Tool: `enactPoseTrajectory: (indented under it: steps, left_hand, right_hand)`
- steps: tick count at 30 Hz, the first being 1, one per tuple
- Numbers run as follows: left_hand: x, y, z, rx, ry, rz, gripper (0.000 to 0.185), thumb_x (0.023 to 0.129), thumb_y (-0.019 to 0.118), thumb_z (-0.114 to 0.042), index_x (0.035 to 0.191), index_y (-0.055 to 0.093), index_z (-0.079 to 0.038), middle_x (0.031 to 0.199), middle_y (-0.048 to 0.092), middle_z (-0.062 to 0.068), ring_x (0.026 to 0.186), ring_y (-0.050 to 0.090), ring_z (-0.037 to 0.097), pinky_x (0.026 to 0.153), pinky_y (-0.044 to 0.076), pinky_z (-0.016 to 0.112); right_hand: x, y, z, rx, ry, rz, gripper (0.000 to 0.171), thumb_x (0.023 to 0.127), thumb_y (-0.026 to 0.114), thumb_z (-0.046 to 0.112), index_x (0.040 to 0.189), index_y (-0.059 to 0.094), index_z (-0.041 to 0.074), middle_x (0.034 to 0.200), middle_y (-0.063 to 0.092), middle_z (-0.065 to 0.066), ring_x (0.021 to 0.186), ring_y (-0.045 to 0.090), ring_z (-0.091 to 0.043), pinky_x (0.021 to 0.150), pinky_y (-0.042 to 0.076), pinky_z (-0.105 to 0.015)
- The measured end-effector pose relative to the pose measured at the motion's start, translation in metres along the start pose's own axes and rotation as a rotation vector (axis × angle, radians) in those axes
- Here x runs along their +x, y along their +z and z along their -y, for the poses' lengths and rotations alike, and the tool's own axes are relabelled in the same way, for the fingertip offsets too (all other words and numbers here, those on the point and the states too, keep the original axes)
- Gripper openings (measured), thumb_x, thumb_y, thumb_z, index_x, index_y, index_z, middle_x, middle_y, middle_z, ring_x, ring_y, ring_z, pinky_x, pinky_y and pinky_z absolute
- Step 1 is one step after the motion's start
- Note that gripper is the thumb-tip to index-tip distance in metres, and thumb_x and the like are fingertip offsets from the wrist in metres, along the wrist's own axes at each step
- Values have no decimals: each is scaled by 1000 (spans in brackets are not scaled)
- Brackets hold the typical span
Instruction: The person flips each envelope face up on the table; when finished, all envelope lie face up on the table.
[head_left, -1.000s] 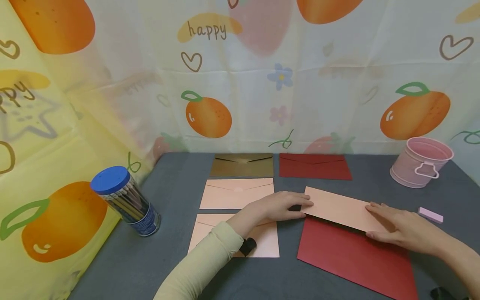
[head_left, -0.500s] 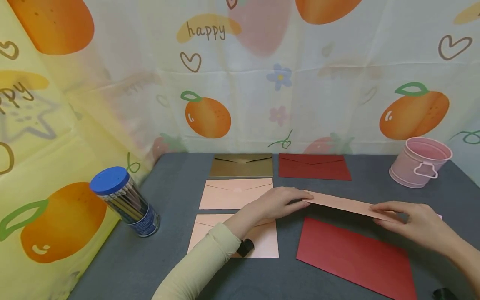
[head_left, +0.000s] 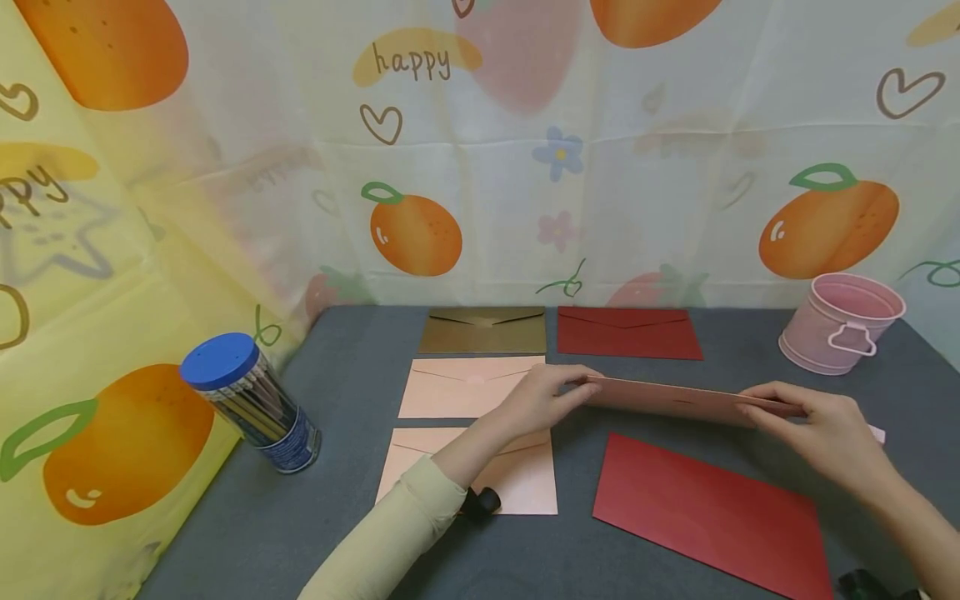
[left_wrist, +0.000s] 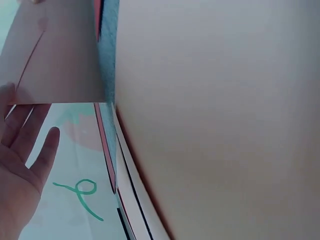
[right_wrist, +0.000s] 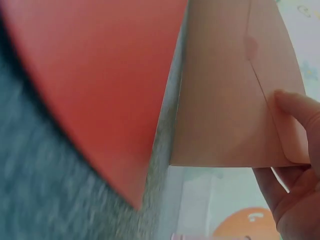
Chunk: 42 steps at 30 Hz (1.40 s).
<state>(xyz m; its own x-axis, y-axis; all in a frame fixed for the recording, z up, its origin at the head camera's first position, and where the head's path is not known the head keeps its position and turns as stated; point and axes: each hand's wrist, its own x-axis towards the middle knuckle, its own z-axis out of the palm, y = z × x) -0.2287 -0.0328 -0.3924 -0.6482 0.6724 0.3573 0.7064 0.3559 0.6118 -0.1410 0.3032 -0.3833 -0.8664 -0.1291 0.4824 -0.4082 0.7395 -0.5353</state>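
Note:
A peach envelope [head_left: 667, 402] is held up above the table, tilted with its lower edge toward the viewer. My left hand [head_left: 538, 398] pinches its left end. At the right end my right hand [head_left: 825, 427] grips it, thumb on the flap side and fingers behind, as the right wrist view shows. The flap line and a round seal mark show on the envelope [right_wrist: 235, 100] there. Below it on the table lies a red envelope [head_left: 712, 512], flap side hidden. Under my left forearm, a second peach envelope [head_left: 525, 479] is partly covered.
Another peach envelope [head_left: 450, 392], a gold envelope [head_left: 483, 335] and a dark red envelope [head_left: 630, 333] lie farther back. A pink bucket [head_left: 840, 333] stands at the back right, with a pink block [head_left: 878, 434] before it. At left is a blue-lidded jar of pencils [head_left: 255, 404].
Both hands have lifted the peach envelope off the red one and tipped it up, so its flap side now faces the viewer. It has also shifted slightly left.

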Motion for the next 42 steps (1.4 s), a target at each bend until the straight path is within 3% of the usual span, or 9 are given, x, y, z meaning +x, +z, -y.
enactPoseTrajectory:
  steps: [4, 8, 19, 25, 33, 39, 42]
  left_hand:
    - [-6, -4, -3, -97, -54, -64, 19, 97, 63, -18, 111, 72, -10, 103, 72, -1, 96, 64, 3, 82, 50, 18]
    - [-13, -7, -5, -145, -109, -107, 16, 96, 65, -18, 107, 73, -10, 95, 72, -2, 91, 64, 5, 80, 51, 20]
    - [-24, -9, -6, -212, -182, -105, 13, 95, 65, -16, 104, 72, -10, 91, 69, -2, 86, 63, 6, 77, 52, 22]
    - [-26, -6, -4, -230, -227, -121, 11, 96, 65, -18, 101, 72, -11, 92, 69, -4, 84, 63, 6, 74, 52, 23]
    - [-29, -5, -2, -208, -305, -101, 14, 94, 66, -12, 106, 72, -6, 97, 70, 1, 90, 63, 9, 82, 51, 23]
    - [-31, -4, 2, -200, -367, -60, 11, 94, 66, -12, 102, 72, -7, 93, 69, -2, 88, 63, 8, 82, 50, 22]
    - [-32, -4, 4, -200, -371, -57, 11, 94, 66, -12, 102, 72, -7, 93, 69, -1, 88, 63, 9, 82, 50, 22]
  right_hand:
    - [4, 4, 7, 37, 39, -10, 22, 79, 82, 12, 91, 71, 26, 79, 71, 15, 72, 60, 11, 58, 40, -11]
    - [7, 7, 11, 63, 63, -10, 21, 79, 82, 12, 92, 70, 23, 79, 71, 14, 72, 61, 10, 58, 43, -12]
    - [7, 9, 8, 141, 132, 66, 24, 84, 78, 15, 105, 66, 16, 88, 72, 11, 79, 65, 7, 61, 48, -13]
    - [7, 10, 1, 91, 165, 99, 26, 84, 79, 21, 106, 66, 16, 87, 67, 13, 76, 63, 8, 60, 49, -13]
    - [7, 7, -11, -36, 184, 176, 15, 83, 79, 25, 90, 70, 16, 80, 69, 4, 73, 59, 8, 58, 46, -19]
    - [4, 9, -18, -98, 193, 255, 18, 83, 79, 27, 83, 66, 14, 81, 69, 1, 80, 67, -19, 60, 49, -27]
    - [4, 10, -19, -102, 191, 281, 20, 83, 79, 27, 79, 63, 16, 79, 67, 3, 78, 66, -16, 59, 48, -28]
